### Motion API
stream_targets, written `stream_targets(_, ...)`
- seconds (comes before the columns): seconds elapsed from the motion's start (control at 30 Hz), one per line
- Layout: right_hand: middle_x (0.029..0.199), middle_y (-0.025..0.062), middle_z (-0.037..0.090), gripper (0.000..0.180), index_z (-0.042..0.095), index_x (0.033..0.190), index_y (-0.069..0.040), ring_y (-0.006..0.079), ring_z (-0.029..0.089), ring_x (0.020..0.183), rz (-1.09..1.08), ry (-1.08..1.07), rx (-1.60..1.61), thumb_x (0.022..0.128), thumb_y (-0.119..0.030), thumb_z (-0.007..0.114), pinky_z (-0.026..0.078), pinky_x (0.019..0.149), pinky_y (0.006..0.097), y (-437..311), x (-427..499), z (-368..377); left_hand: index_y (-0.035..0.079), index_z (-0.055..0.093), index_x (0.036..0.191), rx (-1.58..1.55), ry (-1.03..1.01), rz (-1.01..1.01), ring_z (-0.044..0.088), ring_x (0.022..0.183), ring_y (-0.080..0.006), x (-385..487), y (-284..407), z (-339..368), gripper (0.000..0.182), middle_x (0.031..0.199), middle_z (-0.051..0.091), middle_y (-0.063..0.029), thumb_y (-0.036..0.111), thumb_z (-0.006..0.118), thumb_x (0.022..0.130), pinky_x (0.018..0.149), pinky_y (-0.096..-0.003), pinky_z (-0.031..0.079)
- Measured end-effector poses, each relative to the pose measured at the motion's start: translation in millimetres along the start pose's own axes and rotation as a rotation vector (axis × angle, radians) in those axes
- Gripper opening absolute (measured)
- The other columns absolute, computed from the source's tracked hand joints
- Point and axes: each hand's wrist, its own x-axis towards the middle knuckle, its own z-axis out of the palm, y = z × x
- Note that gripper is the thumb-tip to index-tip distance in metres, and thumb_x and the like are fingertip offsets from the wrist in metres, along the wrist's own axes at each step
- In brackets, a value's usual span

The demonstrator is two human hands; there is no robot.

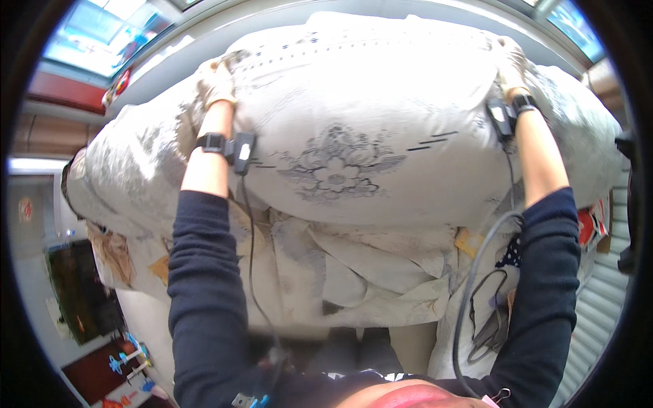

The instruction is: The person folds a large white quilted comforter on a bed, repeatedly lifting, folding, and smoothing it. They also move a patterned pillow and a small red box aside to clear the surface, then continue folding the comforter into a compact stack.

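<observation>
A large piece of white bedding (428,183) with a dark floral print bulges in front of me. It looks like a quilt or a stuffed cover. Near its far left part, my gloved left hand (217,84) grips the fabric, fingers curled into it. On the far right side my gloved right hand (510,64) grips the same bedding along the far edge. The cloth spans taut and bright between the two hands. Fingertips of both hands are partly hidden in the folds. Below the bedding lies a crumpled pale sheet (377,260) with a faint print.
Black wrist straps carry small devices, with a grey cable (464,311) running down by my right arm. A window (97,35) and sill lie beyond the bedding. White radiator-like ribs (599,285) stand at right. A dark strap (477,336) lies near my right elbow.
</observation>
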Motion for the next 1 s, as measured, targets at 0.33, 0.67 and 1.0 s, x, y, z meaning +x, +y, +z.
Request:
stream_targets(0.33,0.122,0.0122,0.063,0.051,0.062,0.119,-0.009,0.0301,0.058,0.116,0.072,-0.124,-0.068,0.087,-0.049,0.059,0.043,0.099,0.0385,42,26,14,0.004,0.043,0.136,-0.591,-0.164,-0.256,0.059,0.076,-0.0162,2,10,-44,0.063,0.085,0.062,-0.0057,0.008,0.07,0.079,0.07,-0.0319,0.05)
stream_targets(0.67,0.112,0.0121,0.068,0.034,0.067,0.112,-0.009,0.0274,0.064,0.104,0.114,0.09,0.14,0.088,-0.033,0.061,0.048,0.091,0.035,20,13,-12,0.012,0.067,0.113,0.154,-0.432,-0.002,0.063,0.066,-0.0143,45,-15,-103,0.029,0.079,0.068,-0.0044,0.021,0.067,0.085,0.06,-0.0286,0.049)
stream_targets(1.0,0.099,0.0077,0.071,0.023,0.071,0.102,-0.014,0.0241,0.067,0.092,0.198,0.132,0.068,0.088,-0.03,0.062,0.05,0.082,0.034,15,11,-22,0.013,0.054,0.127,0.956,-0.742,0.719,0.062,0.106,-0.0325,88,-7,-141,0.055,0.103,0.068,-0.0195,0.043,0.064,0.082,0.095,-0.0446,0.044)
